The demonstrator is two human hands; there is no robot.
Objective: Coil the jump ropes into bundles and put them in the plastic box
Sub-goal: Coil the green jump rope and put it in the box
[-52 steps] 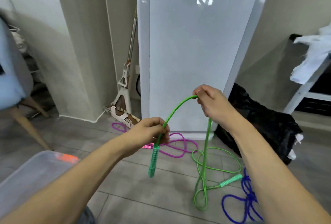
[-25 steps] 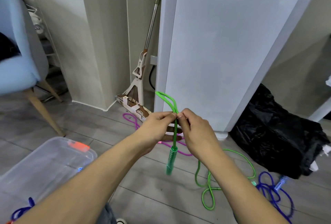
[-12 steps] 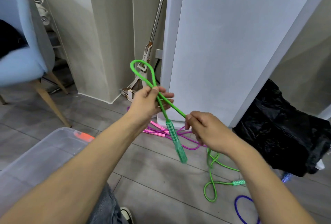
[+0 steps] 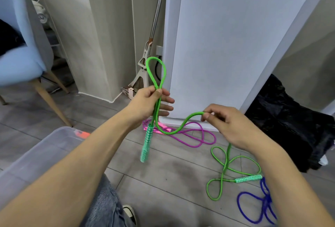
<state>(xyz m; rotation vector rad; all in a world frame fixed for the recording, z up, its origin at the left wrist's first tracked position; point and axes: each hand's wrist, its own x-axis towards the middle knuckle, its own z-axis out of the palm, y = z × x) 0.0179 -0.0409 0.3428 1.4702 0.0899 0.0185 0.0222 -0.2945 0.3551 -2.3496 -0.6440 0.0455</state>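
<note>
My left hand (image 4: 147, 104) pinches the green jump rope (image 4: 157, 74) at the base of one upright loop, and one green handle (image 4: 146, 143) hangs below it. To the right, my right hand (image 4: 228, 123) pinches the same rope further along, with a slack curve sagging between the hands. The rest of the green rope and its second handle (image 4: 248, 178) lie on the floor. A purple jump rope (image 4: 190, 136) lies by the white cabinet and a blue jump rope (image 4: 257, 206) at lower right. The clear plastic box (image 4: 36, 154) sits lower left.
A tall white cabinet (image 4: 226, 45) stands straight ahead with a mop (image 4: 145, 60) leaning to its left. A blue chair (image 4: 21, 60) is at the left, a black bag (image 4: 290, 121) at the right. My shoe (image 4: 129, 213) shows at the bottom on the grey tile floor.
One loop has been formed and now stands above my left hand. My right hand slid out along the rope to the right, drawing a slack length between the hands.
</note>
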